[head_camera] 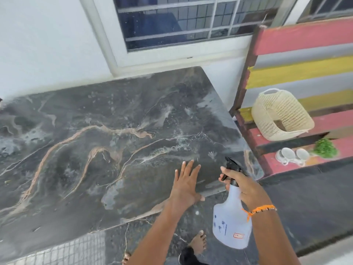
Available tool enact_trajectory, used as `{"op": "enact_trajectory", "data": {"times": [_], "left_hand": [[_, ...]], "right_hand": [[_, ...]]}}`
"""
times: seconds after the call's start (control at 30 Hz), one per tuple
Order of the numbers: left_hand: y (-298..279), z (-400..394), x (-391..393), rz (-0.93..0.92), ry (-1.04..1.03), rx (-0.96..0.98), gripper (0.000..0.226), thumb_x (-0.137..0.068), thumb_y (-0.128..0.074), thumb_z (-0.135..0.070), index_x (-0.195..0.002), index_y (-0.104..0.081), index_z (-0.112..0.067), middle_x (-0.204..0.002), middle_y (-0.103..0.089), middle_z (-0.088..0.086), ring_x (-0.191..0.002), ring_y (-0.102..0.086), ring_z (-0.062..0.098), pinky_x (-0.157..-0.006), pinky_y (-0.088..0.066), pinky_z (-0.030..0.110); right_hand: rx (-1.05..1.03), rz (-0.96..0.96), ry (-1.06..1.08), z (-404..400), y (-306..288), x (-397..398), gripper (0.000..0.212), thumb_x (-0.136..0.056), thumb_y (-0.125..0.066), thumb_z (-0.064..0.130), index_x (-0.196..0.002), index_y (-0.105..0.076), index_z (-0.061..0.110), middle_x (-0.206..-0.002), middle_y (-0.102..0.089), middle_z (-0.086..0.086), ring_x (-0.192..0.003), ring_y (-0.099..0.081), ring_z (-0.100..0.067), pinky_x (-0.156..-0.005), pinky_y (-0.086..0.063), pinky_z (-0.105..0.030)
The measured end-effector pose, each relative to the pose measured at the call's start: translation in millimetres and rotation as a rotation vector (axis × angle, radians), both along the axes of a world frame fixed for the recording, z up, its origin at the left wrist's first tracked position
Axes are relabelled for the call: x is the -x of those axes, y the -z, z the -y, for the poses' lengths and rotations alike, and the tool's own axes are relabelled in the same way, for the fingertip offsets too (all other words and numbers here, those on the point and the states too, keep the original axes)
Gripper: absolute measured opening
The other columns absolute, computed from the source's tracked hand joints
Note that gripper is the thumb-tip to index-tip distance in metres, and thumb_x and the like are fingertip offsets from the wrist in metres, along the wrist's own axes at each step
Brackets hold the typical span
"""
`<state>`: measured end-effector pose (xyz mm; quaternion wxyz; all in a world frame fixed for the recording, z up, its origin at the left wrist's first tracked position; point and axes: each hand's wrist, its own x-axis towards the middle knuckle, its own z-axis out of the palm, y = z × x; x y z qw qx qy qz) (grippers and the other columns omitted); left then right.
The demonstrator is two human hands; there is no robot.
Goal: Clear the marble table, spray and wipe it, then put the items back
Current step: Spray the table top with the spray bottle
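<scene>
From the head camera, looking down: the dark marble table point(95, 150) runs along the white wall under a barred window point(191, 22), its top veined in tan and white and showing pale wet patches. The left hand point(186, 181) lies flat on the slab near its front edge, fingers straight and spread, grasping nothing. Just to its right, the right hand point(241, 185) is wrapped round the neck of a white spray bottle point(230, 224), a finger on the black trigger, the nozzle aimed over the table's right end. The bottle hangs in front of the table edge, above the floor. It carries faint blue marks and a small red-edged label; the writing is too blurred to read. An orange thread band point(261, 209) circles the right wrist.

Off to the right, a bench point(305, 41) painted in red and yellow slats holds a cream woven basket point(280, 115) tipped on its side, two white cups point(294, 154) and a green leafy bunch point(324, 149).
</scene>
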<state>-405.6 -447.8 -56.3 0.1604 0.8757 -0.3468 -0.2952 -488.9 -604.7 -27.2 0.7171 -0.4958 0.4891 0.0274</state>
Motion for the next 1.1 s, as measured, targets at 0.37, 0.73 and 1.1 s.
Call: {"op": "enact_trajectory", "data": {"times": [0.37, 0.73, 1.1], "left_hand": [[7, 54, 8, 0.061, -0.035, -0.109, 0.104, -0.069, -0.076, -0.04, -0.147, -0.006, -0.029, -0.157, 0.004, -0.005, -0.145, 0.008, 0.022, -0.116, 0.002, 0.048], [0, 124, -48, 0.048, -0.154, 0.063, 0.098, -0.073, -0.073, -0.037, -0.147, -0.01, -0.024, -0.158, 0.0, -0.001, -0.145, 0.008, 0.023, -0.117, 0.001, 0.044], [-1, 179, -96, -0.077, -0.187, -0.06, 0.084, -0.084, -0.06, -0.039, -0.147, -0.006, -0.026, -0.158, 0.0, 0.0, -0.144, 0.01, 0.032, -0.115, -0.006, 0.054]], "right_hand": [[0.047, 0.031, 0.123, 62, -4, 33, 0.007, -0.083, -0.067, 0.014, -0.079, -0.063, 0.01, -0.054, -0.059, -0.005, -0.056, -0.056, -0.019, -0.052, -0.044, -0.025], [0.098, 0.062, -0.047, 100, -35, -73, 0.024, -0.083, -0.067, 0.032, -0.069, -0.059, 0.014, -0.062, -0.057, -0.005, -0.06, -0.056, -0.019, -0.052, -0.043, -0.026], [-0.082, 0.122, 0.017, 159, -22, -106, 0.015, -0.08, -0.07, 0.024, -0.076, -0.062, 0.011, -0.06, -0.063, -0.006, -0.057, -0.066, -0.018, -0.044, -0.044, -0.02]]}}
